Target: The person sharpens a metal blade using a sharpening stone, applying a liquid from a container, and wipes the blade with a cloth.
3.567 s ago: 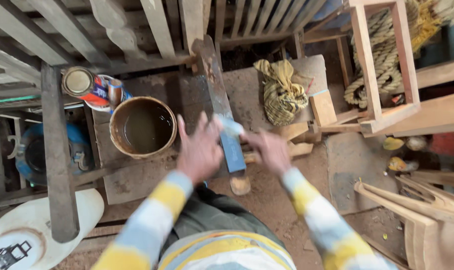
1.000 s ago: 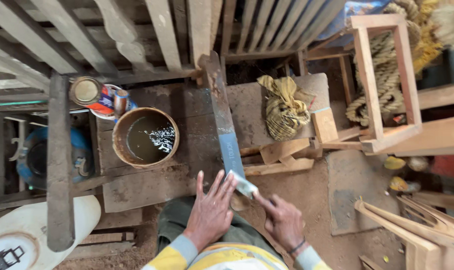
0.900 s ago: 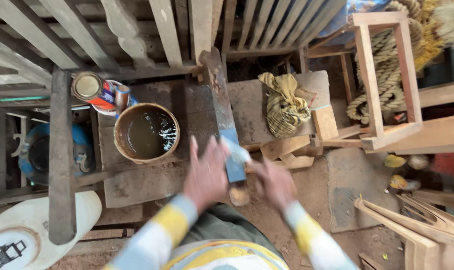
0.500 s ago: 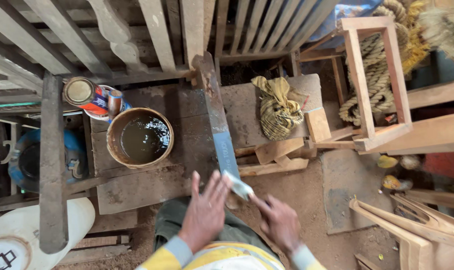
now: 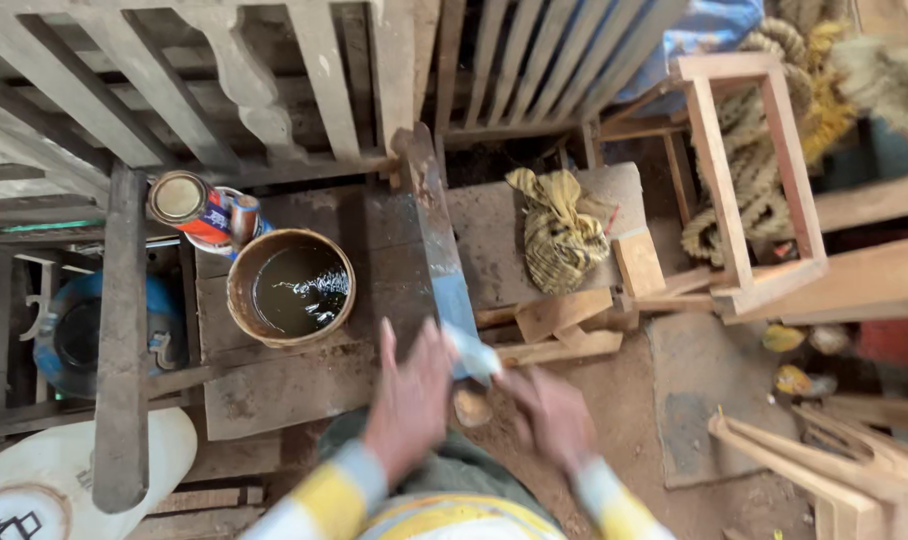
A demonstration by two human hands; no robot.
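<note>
Two hands on one long plank (image 5: 436, 250) | left hand (image 5: 406, 400) flat, fingers spread, pressing near its blue end | right hand (image 5: 554, 415) clenched on a pale pad (image 5: 474, 352), blurry | risk: an elbow could bump the bucket (image 5: 290, 288) of dark liquid just beside and spill it.

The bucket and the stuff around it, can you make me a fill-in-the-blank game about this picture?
1. The round bucket is filled with a dark ____.
2. Beside the bucket, toward the picture's upper left, lies a small tin ____ on its side.
3. The knotted yellow cloth rests on a ____ bench, right of the long plank.
4. Both hands, left hand and right hand, are at the ____ end of the plank.

Missing words: liquid; can; wooden; near
</note>
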